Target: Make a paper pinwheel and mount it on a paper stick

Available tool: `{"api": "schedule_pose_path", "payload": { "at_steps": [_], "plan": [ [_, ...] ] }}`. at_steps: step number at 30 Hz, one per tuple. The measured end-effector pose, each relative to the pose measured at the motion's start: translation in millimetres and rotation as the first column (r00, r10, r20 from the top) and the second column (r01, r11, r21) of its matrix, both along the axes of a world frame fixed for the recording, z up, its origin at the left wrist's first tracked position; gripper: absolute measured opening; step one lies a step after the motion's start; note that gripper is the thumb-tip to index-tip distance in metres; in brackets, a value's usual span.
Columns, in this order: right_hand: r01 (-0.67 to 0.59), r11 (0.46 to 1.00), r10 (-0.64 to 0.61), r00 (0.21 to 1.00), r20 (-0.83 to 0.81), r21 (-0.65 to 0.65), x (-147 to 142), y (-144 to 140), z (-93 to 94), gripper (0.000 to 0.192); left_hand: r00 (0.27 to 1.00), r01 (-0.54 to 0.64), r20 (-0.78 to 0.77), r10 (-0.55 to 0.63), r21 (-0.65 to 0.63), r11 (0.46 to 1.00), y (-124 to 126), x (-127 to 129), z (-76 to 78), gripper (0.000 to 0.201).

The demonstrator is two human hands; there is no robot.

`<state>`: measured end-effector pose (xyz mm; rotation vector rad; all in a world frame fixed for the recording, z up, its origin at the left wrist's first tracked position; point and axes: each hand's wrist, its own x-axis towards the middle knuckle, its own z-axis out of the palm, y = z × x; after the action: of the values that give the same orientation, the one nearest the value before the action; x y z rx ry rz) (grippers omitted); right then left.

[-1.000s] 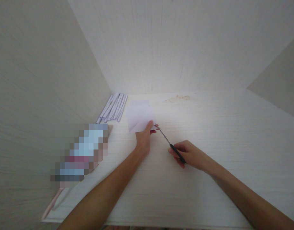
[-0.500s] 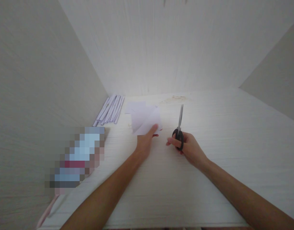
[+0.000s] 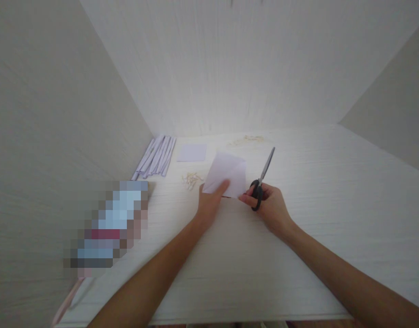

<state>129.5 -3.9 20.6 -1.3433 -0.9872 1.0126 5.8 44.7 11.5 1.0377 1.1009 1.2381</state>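
Observation:
A folded white sheet of paper [image 3: 226, 171] is gripped in my left hand [image 3: 211, 200], thumb on top and the other fingers hidden underneath. My right hand [image 3: 269, 205] is closed around the black handles of a pair of scissors [image 3: 266, 166], whose blades look shut and point up and away. The right fingertips are at the paper's lower right corner; I cannot tell whether they pinch it. Left of the paper lies a little heap of thin pale strands [image 3: 191, 180]. A flat white paper square [image 3: 192, 152] rests behind that heap.
Several rolled white paper tubes [image 3: 156, 157] lie against the left wall. A blurred-out object [image 3: 116, 218] sits along the table's left edge. More pale strands [image 3: 253, 138] lie near the back wall [image 3: 230, 91]. The white table [image 3: 332, 182] ends at the front.
My left hand has brought the paper to the right and turned it, uncovering the strands and paper square. My right hand has met the paper's corner, and the scissors have tilted rightward.

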Motion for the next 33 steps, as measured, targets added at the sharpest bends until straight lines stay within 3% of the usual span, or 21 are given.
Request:
{"api": "schedule_pose_path", "payload": {
  "at_steps": [6,11,15,18,23,29,33],
  "plan": [
    [0.091,0.996,-0.091,0.996,-0.013,0.013,1,0,-2.2,0.023,0.974,0.063,0.217,-0.063,0.006,0.998,13,-6,-1.6,0.023],
    [0.281,0.956,-0.267,0.953,-0.141,0.088,4,3,-6.8,0.021,0.983,0.146,0.109,-0.148,0.022,0.989,10,-5,-2.3,0.020],
    [0.364,0.926,-0.324,0.902,-0.286,0.100,8,6,-6.4,0.019,0.949,0.316,0.009,-0.316,0.003,0.949,3,-4,-1.0,0.021],
    [0.399,0.913,-0.339,0.854,-0.396,0.080,10,7,-3.1,0.020,0.924,0.382,-0.001,-0.382,0.019,0.924,0,-4,-1.2,0.019],
    [0.407,0.910,-0.324,0.819,-0.473,0.081,10,7,1.3,0.023,0.927,0.371,0.044,-0.373,0.056,0.927,-1,-4,1.0,0.023],
    [0.339,0.937,-0.264,0.845,-0.465,0.085,9,7,2.2,0.026,0.918,0.391,0.032,-0.395,0.092,0.916,-8,-1,7.7,0.040],
    [0.289,0.954,-0.231,0.882,-0.411,0.085,8,5,1.4,0.023,0.960,0.279,-0.031,-0.278,0.061,0.958,-6,1,2.9,0.037]
  ]
}}
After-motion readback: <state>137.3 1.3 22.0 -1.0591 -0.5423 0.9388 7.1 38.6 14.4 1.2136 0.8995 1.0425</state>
